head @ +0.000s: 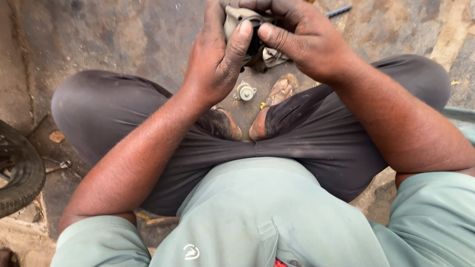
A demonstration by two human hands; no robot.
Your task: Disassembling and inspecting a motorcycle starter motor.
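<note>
Head view: both hands up at top edge, over the squatting person's knees. Left hand (217, 59) and right hand (302, 37) both curled tight round a grimy grey metal part (237, 17), thumbs pressed on it, dirty rag (272, 57) hanging under. Small round metal fitting (245, 92) on the concrete floor (99, 34) between the feet. Tyre (20, 170) at left edge, wrench (59, 166) just beside it

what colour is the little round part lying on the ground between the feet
Pale silvery grey metal, a bit dusty. The small round part shows best in the head view, just below the left hand.
</note>
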